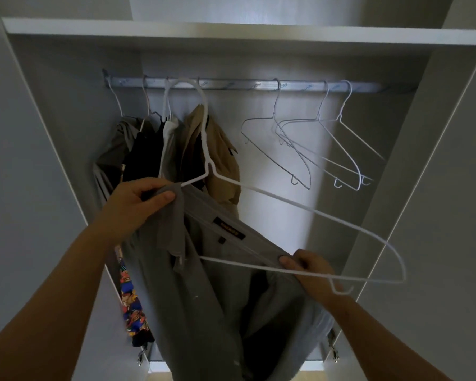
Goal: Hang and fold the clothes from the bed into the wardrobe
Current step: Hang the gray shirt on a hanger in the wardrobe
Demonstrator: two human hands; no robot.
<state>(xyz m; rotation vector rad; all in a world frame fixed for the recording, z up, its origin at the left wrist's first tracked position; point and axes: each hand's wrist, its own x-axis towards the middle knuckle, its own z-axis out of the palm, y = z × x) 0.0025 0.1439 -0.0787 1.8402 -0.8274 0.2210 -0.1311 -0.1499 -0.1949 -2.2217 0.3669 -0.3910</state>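
A grey shirt (204, 292) with a black and orange neck label hangs in front of the open wardrobe, partly threaded on a white wire hanger (313, 213). My left hand (138, 200) grips the shirt's collar and shoulder at the hanger's left arm. My right hand (307, 266) pinches the shirt's other shoulder against the hanger's lower bar. The hanger's hook reaches up near the metal rail (239, 85); whether it touches the rail I cannot tell. The hanger's right end sticks out bare past the shirt.
On the rail's left hang a grey garment, a black one (143, 152), a white one and a tan one (220, 158). Three bare wire hangers (324, 149) hang to the right. A shelf (231, 34) spans above. A colourful patterned cloth (131, 301) hangs low left.
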